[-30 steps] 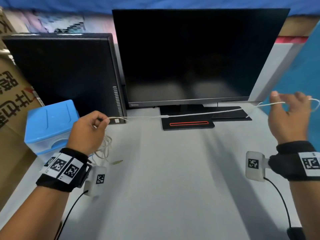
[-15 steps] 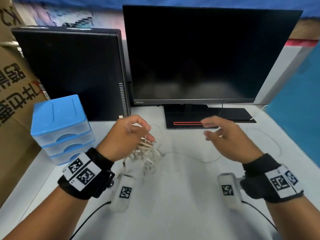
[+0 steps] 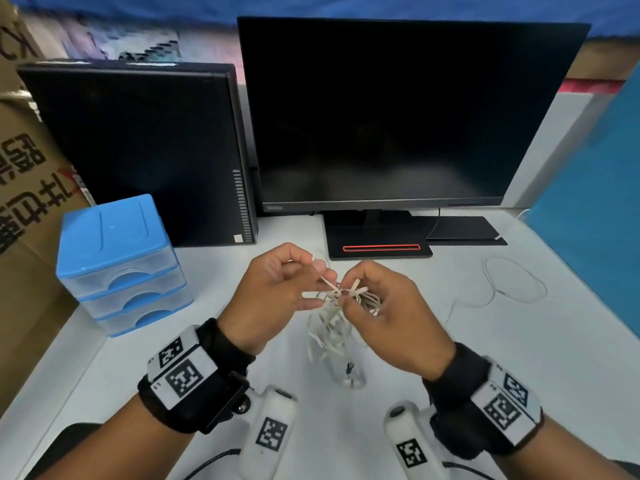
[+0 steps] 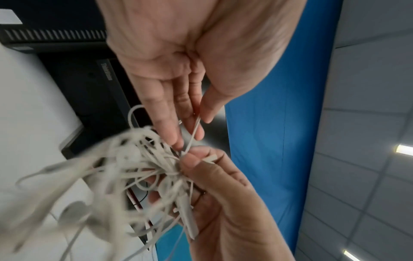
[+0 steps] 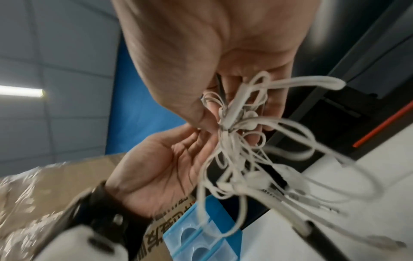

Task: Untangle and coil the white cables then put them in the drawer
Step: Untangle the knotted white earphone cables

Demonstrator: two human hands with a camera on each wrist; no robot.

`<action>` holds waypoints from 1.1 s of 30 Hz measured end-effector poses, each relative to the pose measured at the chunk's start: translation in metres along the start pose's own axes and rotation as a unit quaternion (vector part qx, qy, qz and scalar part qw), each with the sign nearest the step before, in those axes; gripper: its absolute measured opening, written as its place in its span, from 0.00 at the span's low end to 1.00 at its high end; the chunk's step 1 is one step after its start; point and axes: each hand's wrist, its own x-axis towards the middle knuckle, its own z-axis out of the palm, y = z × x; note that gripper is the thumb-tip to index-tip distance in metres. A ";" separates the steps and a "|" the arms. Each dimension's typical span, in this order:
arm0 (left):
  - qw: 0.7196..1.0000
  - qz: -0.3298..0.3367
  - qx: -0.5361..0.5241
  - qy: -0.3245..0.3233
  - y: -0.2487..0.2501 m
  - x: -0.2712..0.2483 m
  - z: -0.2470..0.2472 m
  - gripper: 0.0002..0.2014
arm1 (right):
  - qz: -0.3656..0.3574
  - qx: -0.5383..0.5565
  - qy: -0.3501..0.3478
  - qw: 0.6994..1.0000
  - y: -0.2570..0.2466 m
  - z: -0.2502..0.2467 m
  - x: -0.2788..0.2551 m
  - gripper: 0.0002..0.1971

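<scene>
A tangled bundle of white cables (image 3: 332, 320) hangs above the white table (image 3: 450, 358), in front of the monitor stand. My left hand (image 3: 320, 271) pinches one strand at the top of the tangle; the left wrist view shows that strand (image 4: 194, 127) between thumb and fingers. My right hand (image 3: 346, 299) pinches the knot (image 5: 224, 121) at the middle of the bundle, thumb against fingers. Loops and plug ends (image 3: 348, 374) dangle down to the table. Another white cable (image 3: 512, 282) lies loose on the table at the right. The blue drawer unit (image 3: 117, 268) stands at the left, all its drawers shut.
A black monitor (image 3: 398, 116) on a stand (image 3: 381, 249) and a black computer tower (image 3: 138, 150) fill the back of the table. A cardboard box (image 3: 24, 202) stands at the left and a blue partition (image 3: 595, 237) at the right.
My hands were wide apart with one cable stretched between them. They have come together at the centre, the right hand let go of that cable, and both now pinch the tangle.
</scene>
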 end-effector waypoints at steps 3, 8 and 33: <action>1.000 0.000 -0.011 0.005 -0.001 0.004 -0.005 0.03 | 0.038 0.109 -0.048 0.992 0.007 -0.007 0.007 0.05; 1.000 0.018 -0.006 0.007 0.000 0.005 -0.004 0.05 | 0.039 0.201 -0.109 0.973 0.015 -0.013 0.009 0.06; 0.986 0.093 0.118 -0.071 -0.020 0.004 0.000 0.06 | 0.142 0.299 -0.029 0.943 0.005 -0.014 0.011 0.05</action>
